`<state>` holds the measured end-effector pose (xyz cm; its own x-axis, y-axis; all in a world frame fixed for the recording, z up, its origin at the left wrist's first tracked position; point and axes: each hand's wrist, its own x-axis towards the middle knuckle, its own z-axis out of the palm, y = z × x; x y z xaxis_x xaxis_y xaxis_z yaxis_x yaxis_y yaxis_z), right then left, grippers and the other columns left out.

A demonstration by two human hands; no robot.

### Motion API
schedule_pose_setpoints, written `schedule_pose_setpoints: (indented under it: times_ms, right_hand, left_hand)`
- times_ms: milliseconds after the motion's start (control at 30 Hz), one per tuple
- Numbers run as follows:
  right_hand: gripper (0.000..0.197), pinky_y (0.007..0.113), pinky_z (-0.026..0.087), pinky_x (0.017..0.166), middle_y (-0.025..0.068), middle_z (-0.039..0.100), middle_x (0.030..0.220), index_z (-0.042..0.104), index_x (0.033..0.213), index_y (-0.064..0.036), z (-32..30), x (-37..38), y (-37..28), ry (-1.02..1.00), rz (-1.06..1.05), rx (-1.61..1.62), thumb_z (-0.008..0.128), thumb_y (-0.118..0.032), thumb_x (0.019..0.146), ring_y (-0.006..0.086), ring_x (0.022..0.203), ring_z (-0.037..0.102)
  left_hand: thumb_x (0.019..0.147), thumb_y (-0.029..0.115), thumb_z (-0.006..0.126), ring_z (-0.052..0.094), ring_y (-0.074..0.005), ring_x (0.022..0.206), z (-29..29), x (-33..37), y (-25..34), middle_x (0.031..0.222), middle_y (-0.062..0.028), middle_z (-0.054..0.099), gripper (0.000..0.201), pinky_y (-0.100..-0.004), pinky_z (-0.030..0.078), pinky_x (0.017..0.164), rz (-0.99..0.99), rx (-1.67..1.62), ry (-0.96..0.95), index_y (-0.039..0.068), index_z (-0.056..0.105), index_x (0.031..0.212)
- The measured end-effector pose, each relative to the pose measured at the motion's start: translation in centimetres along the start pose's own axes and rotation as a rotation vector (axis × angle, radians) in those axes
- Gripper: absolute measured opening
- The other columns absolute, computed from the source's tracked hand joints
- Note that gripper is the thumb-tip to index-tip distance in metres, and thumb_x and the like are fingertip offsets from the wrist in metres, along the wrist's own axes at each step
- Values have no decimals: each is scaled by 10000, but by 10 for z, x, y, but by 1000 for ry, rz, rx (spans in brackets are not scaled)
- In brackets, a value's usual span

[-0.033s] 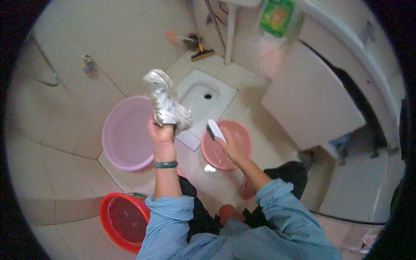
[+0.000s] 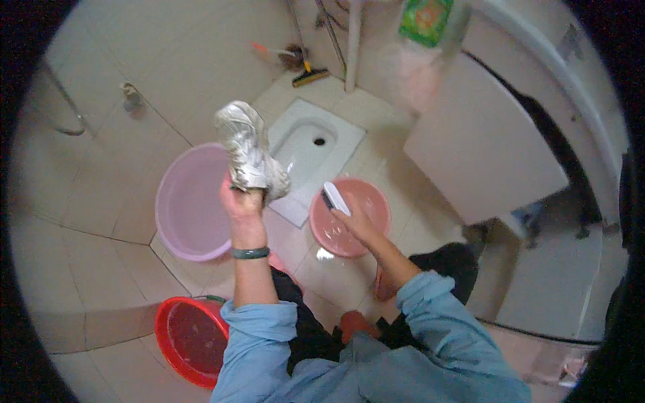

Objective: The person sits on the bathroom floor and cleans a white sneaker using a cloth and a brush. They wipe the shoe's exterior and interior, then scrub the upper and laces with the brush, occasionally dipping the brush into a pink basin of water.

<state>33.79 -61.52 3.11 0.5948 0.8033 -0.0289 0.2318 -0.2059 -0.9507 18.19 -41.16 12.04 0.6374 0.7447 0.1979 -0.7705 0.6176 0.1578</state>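
A dirty white lace-up shoe is held up by my left hand. The fingers of that hand are at its opening and partly hidden. The shoe hangs in the air between the lilac basin and the squat toilet. My right hand grips a scrubbing brush with a white back and dark bristles. It is above the pink basin, apart from the shoe. Some wet or soapy shine shows in the pink basin.
A red bucket with liquid stands at the lower left. A squeegee and a round brush lean at the back wall. On the right stands a pale panel, with a green package above it.
The shoe has turned slightly and looks less blurred. The whole view has shifted a little, and the brush stays in my right hand over the pink basin.
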Motion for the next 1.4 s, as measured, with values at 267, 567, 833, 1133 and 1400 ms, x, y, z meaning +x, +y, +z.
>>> schedule_pose_setpoints:
  times_ms: [267,567,833,1133,1400]
  right_hand:
    - [623,394,448,817,237,547,1080,447,1181,4,35,0,194,-38,510,-267,639,-337,697,345,974,555]
    - [571,403,467,768,187,575,1069,457,1186,13,29,36,212,167,856,-328,608,-328,754,337,966,567]
    - [385,333,477,661,96,569,1008,484,1171,-35,20,59,128,-97,692,308,493,-259,858,255,856,564]
    - [434,311,355,916,150,521,1181,444,1233,-29,-4,36,59,26,247,-203,511,-245,863,235,1113,475]
    - [429,351,385,900,190,485,1210,418,1264,-63,52,47,-146,318,-486,-34,511,-161,857,295,1066,510]
  left_hand:
    - [891,112,345,465,-321,1109,36,-17,7,1180,-217,485,346,-439,343,991,30,380,737,-84,448,1157]
    - [899,136,366,452,-324,1129,7,-24,53,1198,-225,474,358,-442,325,1002,-131,148,581,-95,438,1164]
    - [886,138,397,476,-326,1104,21,-25,47,1179,-212,497,352,-441,339,991,-191,108,659,-85,450,1154]
    - [883,129,356,502,-349,1057,36,-10,41,1139,-228,508,351,-468,381,950,-150,12,649,-106,454,1124]
    - [876,108,334,511,-351,1050,41,-11,27,1121,-240,518,346,-461,394,942,-200,94,660,-105,460,1117]
